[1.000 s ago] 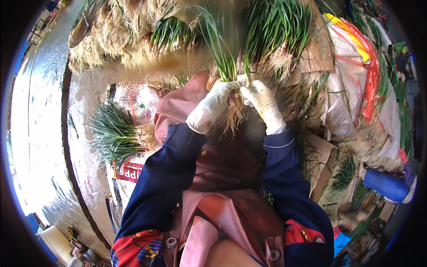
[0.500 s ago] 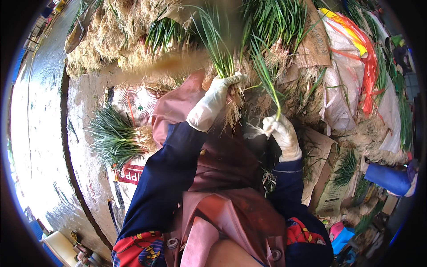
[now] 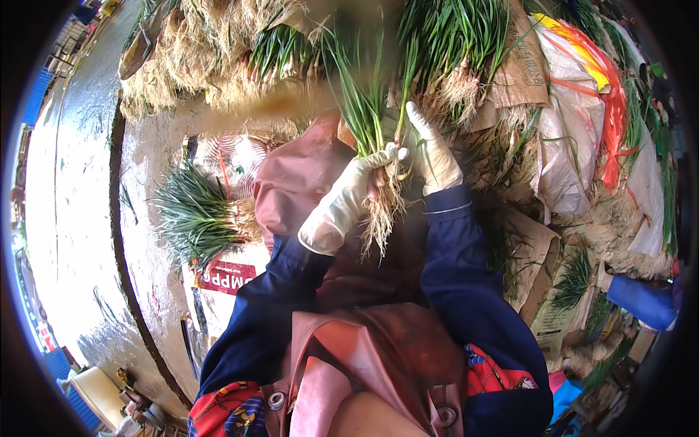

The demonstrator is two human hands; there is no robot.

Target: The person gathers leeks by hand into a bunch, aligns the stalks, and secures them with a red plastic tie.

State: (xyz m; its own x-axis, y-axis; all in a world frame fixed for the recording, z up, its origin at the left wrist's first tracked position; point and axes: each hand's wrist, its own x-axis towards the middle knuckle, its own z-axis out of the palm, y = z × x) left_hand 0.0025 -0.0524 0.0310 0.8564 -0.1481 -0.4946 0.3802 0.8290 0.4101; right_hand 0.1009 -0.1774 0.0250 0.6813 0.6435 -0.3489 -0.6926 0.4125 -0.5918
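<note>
My left hand, in a white glove, is closed around a small bunch of spring onions. Their green leaves point away from me, and pale roots hang below the fist toward my apron. Close on the bunch's right side is my gloved right hand, its fingers stretched out and pointing away. One spring onion stalk stands between the two hands at the bunch's edge. A thin green leaf lies across the right palm. Blur hides part of the area between the hands.
A tied-looking bundle of spring onions lies on sacking at the left. More spring onions are heaped beyond my hands, with rooty piles at the far left. A white sack with red-orange plastic lies right. My brown apron covers my lap.
My right hand has moved up and left to the bunch; the single spring onion it held is now beside the bunch, and its fingers have straightened. My left hand has come slightly nearer with the bunch.
</note>
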